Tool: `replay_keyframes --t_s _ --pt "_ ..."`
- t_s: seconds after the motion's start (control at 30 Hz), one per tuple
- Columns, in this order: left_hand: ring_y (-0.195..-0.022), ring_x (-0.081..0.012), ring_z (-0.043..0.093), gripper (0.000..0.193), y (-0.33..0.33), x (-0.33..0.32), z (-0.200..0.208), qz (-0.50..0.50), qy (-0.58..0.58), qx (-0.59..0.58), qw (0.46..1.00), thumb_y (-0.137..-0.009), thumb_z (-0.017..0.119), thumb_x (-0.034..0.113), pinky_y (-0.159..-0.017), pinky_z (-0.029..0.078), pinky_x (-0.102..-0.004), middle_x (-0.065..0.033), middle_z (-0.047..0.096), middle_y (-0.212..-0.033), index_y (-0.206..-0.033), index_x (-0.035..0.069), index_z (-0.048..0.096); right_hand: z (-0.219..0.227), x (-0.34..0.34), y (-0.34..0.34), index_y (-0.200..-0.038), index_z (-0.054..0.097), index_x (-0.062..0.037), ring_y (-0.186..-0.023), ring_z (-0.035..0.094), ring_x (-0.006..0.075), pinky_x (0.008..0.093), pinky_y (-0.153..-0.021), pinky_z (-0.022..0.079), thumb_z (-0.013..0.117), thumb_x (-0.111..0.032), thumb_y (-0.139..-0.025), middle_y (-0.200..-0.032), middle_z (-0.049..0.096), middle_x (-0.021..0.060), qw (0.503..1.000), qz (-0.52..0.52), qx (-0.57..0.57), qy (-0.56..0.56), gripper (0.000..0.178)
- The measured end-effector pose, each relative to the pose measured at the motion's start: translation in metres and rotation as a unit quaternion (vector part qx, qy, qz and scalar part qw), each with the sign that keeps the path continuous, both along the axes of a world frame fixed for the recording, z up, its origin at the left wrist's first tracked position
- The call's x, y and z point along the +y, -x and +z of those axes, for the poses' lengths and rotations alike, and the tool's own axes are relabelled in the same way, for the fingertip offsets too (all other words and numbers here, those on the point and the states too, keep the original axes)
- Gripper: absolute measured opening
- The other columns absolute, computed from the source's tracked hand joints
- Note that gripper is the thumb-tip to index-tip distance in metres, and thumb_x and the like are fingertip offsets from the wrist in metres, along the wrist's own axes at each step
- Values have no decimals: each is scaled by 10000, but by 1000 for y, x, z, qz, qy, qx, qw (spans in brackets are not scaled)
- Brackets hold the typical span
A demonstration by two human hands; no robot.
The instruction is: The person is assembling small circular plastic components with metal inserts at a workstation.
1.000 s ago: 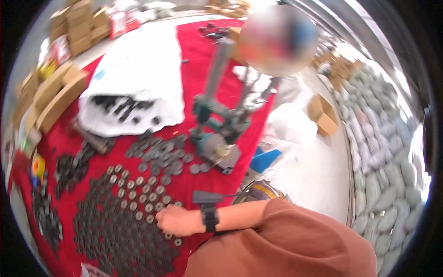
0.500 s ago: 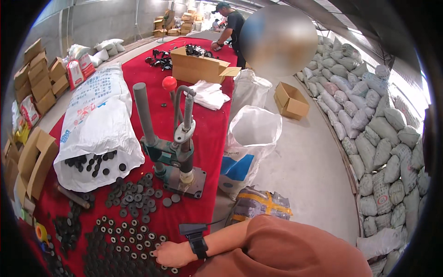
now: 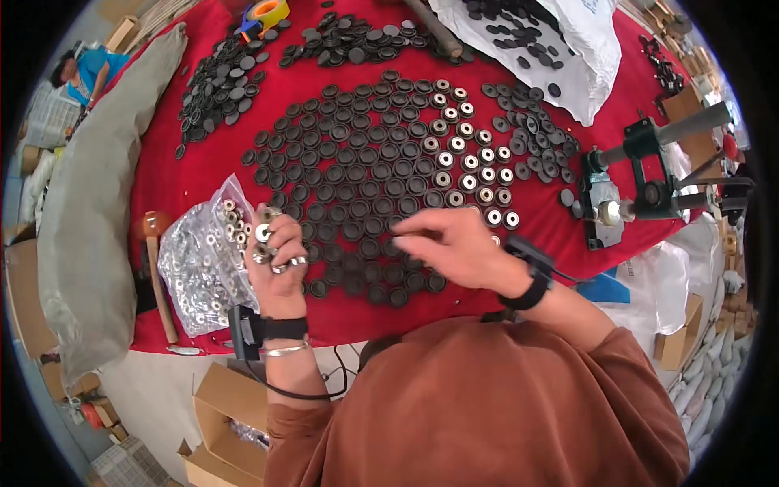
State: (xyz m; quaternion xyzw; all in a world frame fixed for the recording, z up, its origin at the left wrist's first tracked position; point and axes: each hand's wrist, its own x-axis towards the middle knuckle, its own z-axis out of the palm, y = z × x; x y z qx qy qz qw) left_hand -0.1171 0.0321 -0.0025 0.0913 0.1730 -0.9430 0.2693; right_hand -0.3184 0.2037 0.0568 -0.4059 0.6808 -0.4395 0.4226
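Observation:
My left hand point(image 3: 277, 252) is closed around several small silver ring bearings point(image 3: 263, 233), held up beside a clear plastic bag point(image 3: 199, 260) of the same bearings. My right hand point(image 3: 458, 243) reaches left over rows of round black caps point(image 3: 349, 170). Its thumb and forefinger are apart at the tips, and nothing shows between them. To the right of the plain caps, several caps carry a silver bearing point(image 3: 470, 183) in the centre. A red cloth point(image 3: 227, 162) lies under everything.
A hammer point(image 3: 160, 276) lies left of the bag, beside a long grey sack point(image 3: 97, 203). The green hand press point(image 3: 649, 170) stands at right. Black discs point(image 3: 535, 134) are heaped near a white sack point(image 3: 568, 49). An open carton point(image 3: 227, 414) sits below the table edge.
The view has swung down and left, bringing my left hand with its bearings into sight. My right hand has moved from the bearing-filled caps to above the plain ones.

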Motion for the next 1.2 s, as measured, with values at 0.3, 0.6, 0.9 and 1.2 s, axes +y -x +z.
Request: replay_keyframes --t_s 0.3,0.6,0.9,1.2 --pt "-588 -124 411 240 23 42 -4 8 54 -28 998 -959 418 296 -368 332 -180 -74 428 -765 -1080 111 511 -13 -38 -61 -876 559 41 -680 587 89 221 -577 493 707 -97 -754 -774 625 77 985 -5 -167 -33 237" --pt "-597 -123 418 246 18 83 -4 -72 26 -150 986 -962 410 284 -413 376 -180 -105 471 -801 -1072 113 550 -18 22 -15 -1028 594 55 -798 621 144 266 -713 518 640 -86 -805 -918 647 111 928 153 -263 -214 268" --pt "-530 -116 400 249 9 118 -5 -209 9 -106 972 -967 387 272 -355 353 -173 -109 412 -752 -1057 99 542 -59 32 39 -936 605 -23 -762 576 274 353 -692 482 668 -59 -712 -811 599 115 948 -22 311 60 236" --pt "-523 -115 408 234 14 123 -7 -224 6 -126 966 -960 406 280 -346 348 -177 -112 441 -748 -1033 110 549 -77 26 33 -953 576 -35 -740 555 272 374 -649 470 668 -28 -697 -787 594 98 928 24 366 66 272"
